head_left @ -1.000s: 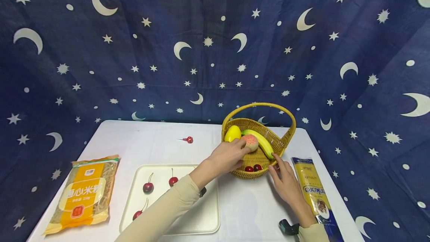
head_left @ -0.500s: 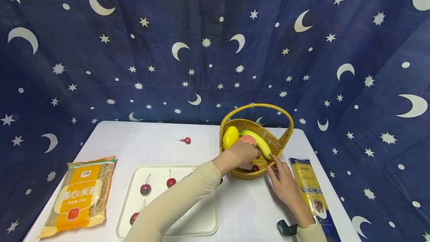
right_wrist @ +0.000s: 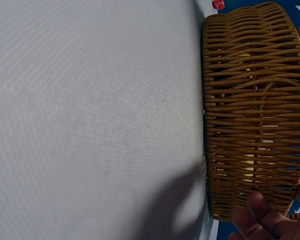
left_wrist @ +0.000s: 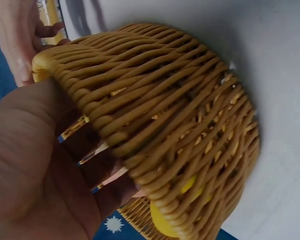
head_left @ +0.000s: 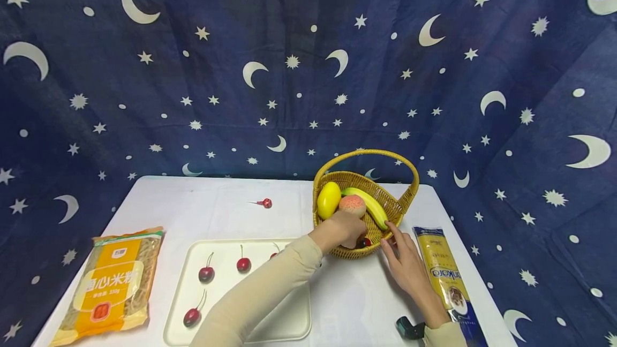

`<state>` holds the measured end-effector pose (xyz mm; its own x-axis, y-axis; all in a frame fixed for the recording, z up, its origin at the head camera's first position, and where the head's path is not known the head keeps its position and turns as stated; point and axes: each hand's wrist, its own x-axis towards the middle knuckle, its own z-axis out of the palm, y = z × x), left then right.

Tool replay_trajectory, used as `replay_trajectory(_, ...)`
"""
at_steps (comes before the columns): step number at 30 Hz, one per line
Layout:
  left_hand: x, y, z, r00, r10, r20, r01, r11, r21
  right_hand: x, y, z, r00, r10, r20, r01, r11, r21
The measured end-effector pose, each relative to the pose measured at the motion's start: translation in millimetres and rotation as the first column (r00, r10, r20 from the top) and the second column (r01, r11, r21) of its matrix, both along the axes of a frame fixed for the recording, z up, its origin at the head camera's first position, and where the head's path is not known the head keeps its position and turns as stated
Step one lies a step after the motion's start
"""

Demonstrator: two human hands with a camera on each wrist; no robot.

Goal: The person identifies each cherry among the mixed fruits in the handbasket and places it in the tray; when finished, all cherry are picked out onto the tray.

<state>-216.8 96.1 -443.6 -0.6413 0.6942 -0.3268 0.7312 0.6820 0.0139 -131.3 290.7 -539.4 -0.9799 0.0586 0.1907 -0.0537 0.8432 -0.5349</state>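
A wicker basket (head_left: 349, 254) with a tall handle stands at the table's back right. Inside lie a yellow mango-like fruit (head_left: 329, 201), a peach (head_left: 352, 205), a banana (head_left: 368, 205) and dark red cherries (head_left: 366, 242). My left hand (head_left: 344, 229) reaches over the near rim, beside the cherries. In the left wrist view its fingers go down behind the woven wall (left_wrist: 180, 100); their tips are hidden, and I cannot tell whether they hold anything. My right hand (head_left: 407, 264) grips the basket's right rim, a fingertip (right_wrist: 257, 202) against the outer wall.
A cream tray (head_left: 231, 331) with several stemmed cherries (head_left: 206, 274) lies under the left forearm. An orange noodle bag (head_left: 108, 288) lies at the left. A yellow and blue packet (head_left: 445, 277) lies right of the right hand. A small red wrapped lollipop (head_left: 265, 203) lies at the back.
My left hand has moved from over the peach down toward the near side of the basket, uncovering the peach and covering part of the cherries. The right hand stays at the rim.
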Motion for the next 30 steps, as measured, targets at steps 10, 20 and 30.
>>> replay_trajectory(10, -2.8, -3.2, -14.9, 1.0, -0.008, -0.012, 0.008, 0.999, 0.039, 0.2, -0.3, -1.2, 1.0, -0.002, 0.003, 0.002, 1.0, -0.003)
replay_trajectory(20, -5.4, -2.2, -25.5, 0.998, -0.022, -0.059, 0.028, 0.996, 0.089, 1.4, -1.0, -1.3, 1.0, -0.013, -0.002, 0.013, 1.0, -0.004)
replay_trajectory(30, -12.1, -11.2, -29.6, 0.999, 0.004, -0.045, 0.002, 0.991, 0.135, 0.9, -1.2, -1.9, 1.0, -0.02, 0.002, 0.02, 1.0, -0.004)
